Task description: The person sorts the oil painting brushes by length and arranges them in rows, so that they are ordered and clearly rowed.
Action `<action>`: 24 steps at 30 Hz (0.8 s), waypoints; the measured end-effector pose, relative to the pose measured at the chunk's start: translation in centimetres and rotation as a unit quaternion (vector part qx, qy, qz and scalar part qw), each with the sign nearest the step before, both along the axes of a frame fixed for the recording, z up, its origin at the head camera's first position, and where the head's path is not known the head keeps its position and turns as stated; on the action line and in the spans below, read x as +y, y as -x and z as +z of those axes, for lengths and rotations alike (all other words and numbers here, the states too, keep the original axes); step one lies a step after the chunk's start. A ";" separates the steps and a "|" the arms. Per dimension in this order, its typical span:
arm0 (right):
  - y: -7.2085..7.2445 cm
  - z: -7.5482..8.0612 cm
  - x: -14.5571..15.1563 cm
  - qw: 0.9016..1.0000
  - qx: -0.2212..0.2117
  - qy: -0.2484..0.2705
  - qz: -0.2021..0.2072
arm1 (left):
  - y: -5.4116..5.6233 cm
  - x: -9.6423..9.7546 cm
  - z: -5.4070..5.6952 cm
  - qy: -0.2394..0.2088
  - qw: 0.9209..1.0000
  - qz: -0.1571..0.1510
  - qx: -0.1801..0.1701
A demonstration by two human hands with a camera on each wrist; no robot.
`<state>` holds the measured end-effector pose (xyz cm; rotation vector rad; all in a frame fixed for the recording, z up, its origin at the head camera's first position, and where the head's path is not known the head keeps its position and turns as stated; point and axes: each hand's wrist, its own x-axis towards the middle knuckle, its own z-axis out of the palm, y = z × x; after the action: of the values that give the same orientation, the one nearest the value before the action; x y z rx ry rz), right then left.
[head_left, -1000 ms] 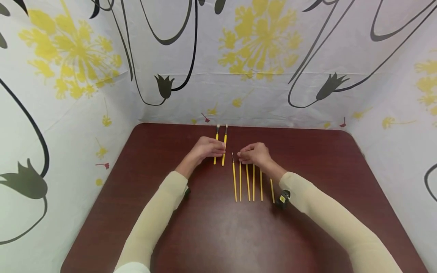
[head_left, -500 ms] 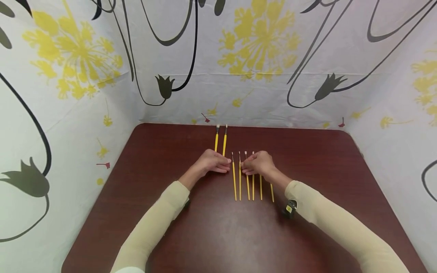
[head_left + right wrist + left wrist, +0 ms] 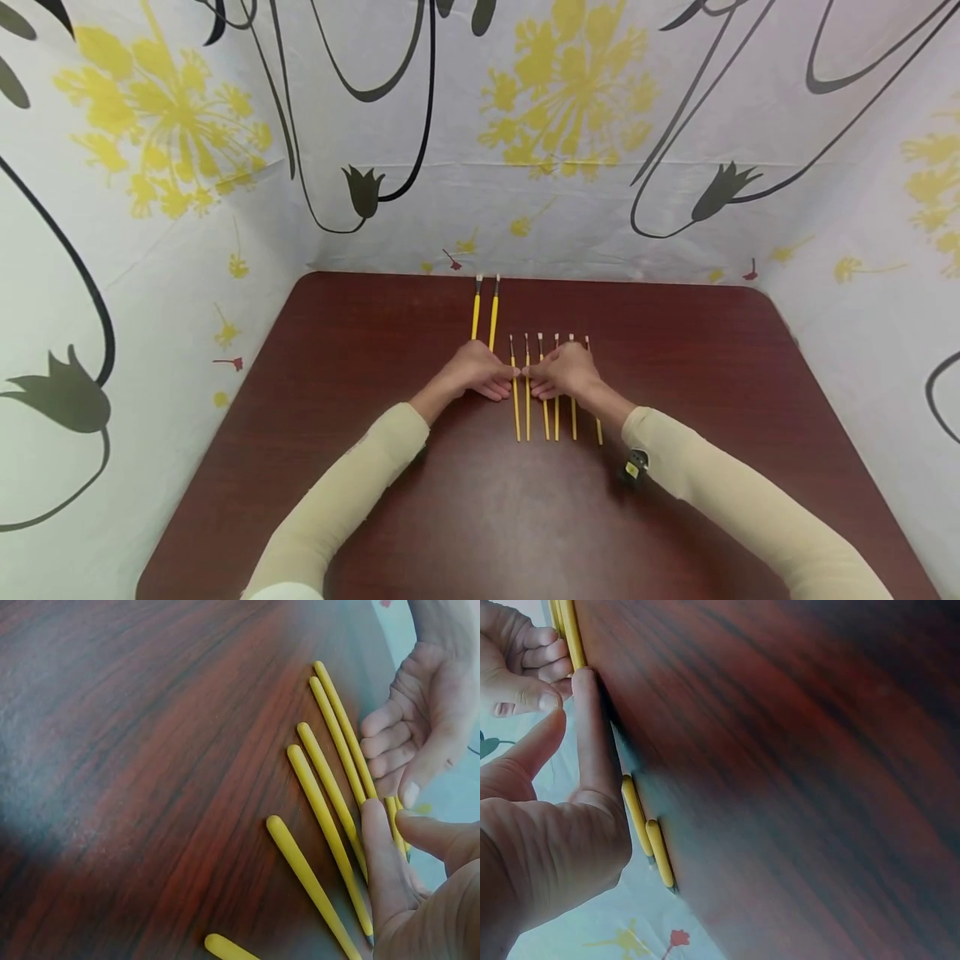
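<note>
Both hands slide toward six o'clock along the brushes

Since a second ago, the left hand (image 3: 476, 368) has slid toward five o'clock, off the handles of the two larger brushes (image 3: 476, 315), and the right hand (image 3: 567, 371) has eased toward six; we see the brushes lying where they were. Taking twelve as the far edge of the counter (image 3: 600, 533), we find six slim brushes (image 3: 517, 412) in a row near the middle, bristles toward twelve. The two larger brushes lie toward eleven from the row, their bristles at the far edge.

We see the thumbs almost tip to tip over the row's nine-o'clock end. Neither hand grasps anything: the thumbs and index fingers (image 3: 384, 870) reach out straight, and we see each index fingertip against yellow handles in the wrist views. The right hand covers the middles of several slim brushes. Whether the thumbs press down, we cannot tell.
</note>
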<state>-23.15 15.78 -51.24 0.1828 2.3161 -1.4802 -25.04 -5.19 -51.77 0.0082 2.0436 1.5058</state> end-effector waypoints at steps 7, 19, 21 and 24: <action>-0.4 0.0 -0.3 0.998 0.034 -0.044 0.034 | -0.1 0.7 -0.2 0.042 0.999 0.015 0.024; -0.5 0.4 -1.0 0.986 0.072 -0.132 0.069 | -0.1 2.0 -0.1 0.113 0.991 0.031 0.062; -0.4 0.5 -1.1 0.984 0.073 -0.145 0.077 | -0.1 2.1 -0.1 0.122 0.989 0.025 0.076; -0.3 0.6 -1.2 0.981 0.074 -0.155 0.090 | -0.2 2.2 0.0 0.132 0.987 0.019 0.088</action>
<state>-22.83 14.63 -50.61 -0.0547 2.5961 -1.0739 -24.85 -2.98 -51.82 -0.0019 2.3831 1.2837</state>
